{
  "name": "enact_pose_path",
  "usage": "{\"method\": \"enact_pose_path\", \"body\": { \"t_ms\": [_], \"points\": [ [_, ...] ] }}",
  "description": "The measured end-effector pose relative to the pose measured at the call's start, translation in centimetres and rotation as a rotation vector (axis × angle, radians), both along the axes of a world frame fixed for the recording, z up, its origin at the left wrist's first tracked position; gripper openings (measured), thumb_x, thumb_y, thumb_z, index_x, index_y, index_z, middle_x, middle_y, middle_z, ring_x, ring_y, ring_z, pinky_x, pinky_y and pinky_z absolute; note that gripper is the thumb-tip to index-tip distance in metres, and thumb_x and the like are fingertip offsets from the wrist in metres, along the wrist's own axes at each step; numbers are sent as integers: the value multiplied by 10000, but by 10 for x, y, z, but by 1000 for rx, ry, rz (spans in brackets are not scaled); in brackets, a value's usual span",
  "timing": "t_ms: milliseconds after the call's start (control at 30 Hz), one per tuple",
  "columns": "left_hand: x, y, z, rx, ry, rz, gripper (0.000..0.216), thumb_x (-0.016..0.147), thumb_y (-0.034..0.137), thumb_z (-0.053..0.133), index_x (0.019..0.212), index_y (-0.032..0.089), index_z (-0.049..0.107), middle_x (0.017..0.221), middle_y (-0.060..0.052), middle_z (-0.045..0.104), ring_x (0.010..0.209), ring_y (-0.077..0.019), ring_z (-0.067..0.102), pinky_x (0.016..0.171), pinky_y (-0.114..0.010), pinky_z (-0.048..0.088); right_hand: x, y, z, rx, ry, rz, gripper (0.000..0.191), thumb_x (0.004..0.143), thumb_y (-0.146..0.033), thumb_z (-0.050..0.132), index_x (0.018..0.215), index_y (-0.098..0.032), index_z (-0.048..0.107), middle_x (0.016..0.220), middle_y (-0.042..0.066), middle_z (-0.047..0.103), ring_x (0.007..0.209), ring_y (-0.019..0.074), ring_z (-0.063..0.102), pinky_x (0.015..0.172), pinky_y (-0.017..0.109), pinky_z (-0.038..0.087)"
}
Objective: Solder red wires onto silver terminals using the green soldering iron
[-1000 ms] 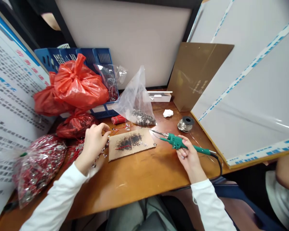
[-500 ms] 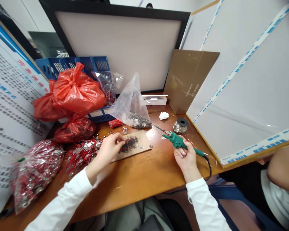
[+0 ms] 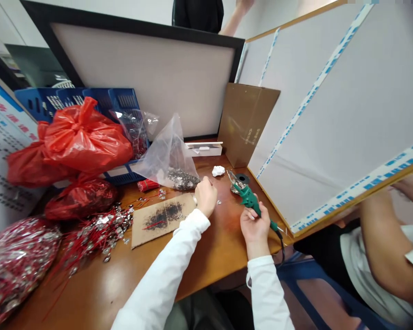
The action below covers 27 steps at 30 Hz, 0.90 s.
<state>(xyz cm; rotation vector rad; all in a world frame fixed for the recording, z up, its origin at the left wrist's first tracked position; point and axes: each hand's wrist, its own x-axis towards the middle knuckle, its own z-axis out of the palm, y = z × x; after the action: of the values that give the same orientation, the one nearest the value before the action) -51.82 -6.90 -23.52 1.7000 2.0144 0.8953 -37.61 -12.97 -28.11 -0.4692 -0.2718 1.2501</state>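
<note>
My right hand (image 3: 255,224) grips a green soldering iron (image 3: 249,200). Its tip points up and left, in front of the solder wire spool (image 3: 242,178). My left hand (image 3: 206,196) is closed, fingers curled together at the right edge of a clear plastic bag (image 3: 170,149) with small metal parts in it. What the left fingers hold, if anything, is hidden. Below that bag lies a piece of cardboard (image 3: 139,234) with a black scorched patch. On the patch rests a red wire (image 3: 154,225), and a few tiny metal pieces lie toward the board's right side.
Red wires with metal ends (image 3: 103,227) are heaped left of the cardboard. Red plastic bags (image 3: 89,142) sit by a blue basket (image 3: 124,97). A white lump (image 3: 218,171), a white box (image 3: 206,149) and a brown carton (image 3: 246,123) stand behind. Another person's arm (image 3: 385,243) shows at right.
My left hand has left the cardboard and moved right to the bag's edge; the red wire now shows on the board. The soldering iron has tilted more upright. The view has turned right.
</note>
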Motion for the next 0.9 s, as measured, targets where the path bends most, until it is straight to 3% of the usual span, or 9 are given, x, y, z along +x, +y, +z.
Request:
{"method": "enact_pose_path", "body": {
  "t_ms": [133,300,433,600,700,900],
  "points": [
    [18,27,1,-60,-22,20,260,922,362,603,1078,155,626,1059,-65,660,953,-201,646,849,-409,533,1,2,0,3,2,1,264,629,-252,776,872,-183,701,581,-84,483,404,13,345,344,109,357],
    [8,27,9,-39,-72,-54,208,917,322,608,1022,145,637,1021,-62,673,934,-194,648,844,-401,530,1,2,0,-6,28,8,275,610,-241,790,863,-178,704,600,-73,522,407,0,356,351,83,361],
    [-32,-11,35,32,-109,-162,104,838,99,573,872,169,642,859,-39,707,840,-168,653,786,-298,491,0,-1,0,-21,48,37,285,606,-229,796,871,-177,705,603,-77,541,410,-15,366,364,62,362],
    [-96,-94,63,59,-84,-195,84,797,203,584,720,216,615,638,20,636,622,-172,586,625,-291,440,-1,-4,-1,-23,48,59,225,625,-215,778,833,-187,696,600,-74,547,403,0,359,360,82,372],
    [-128,-142,54,160,-26,-136,170,829,337,544,728,232,631,645,16,642,621,-187,582,628,-303,446,-1,-5,-1,-28,31,71,234,620,-226,776,836,-186,696,587,-80,540,398,-1,357,361,82,367],
    [-151,-195,-4,296,94,63,232,918,378,484,853,231,652,786,-17,675,709,-199,614,662,-305,462,-7,-6,-3,-71,-211,86,241,622,-304,760,826,-194,696,590,-76,582,346,-15,336,326,96,323]
  ]
}}
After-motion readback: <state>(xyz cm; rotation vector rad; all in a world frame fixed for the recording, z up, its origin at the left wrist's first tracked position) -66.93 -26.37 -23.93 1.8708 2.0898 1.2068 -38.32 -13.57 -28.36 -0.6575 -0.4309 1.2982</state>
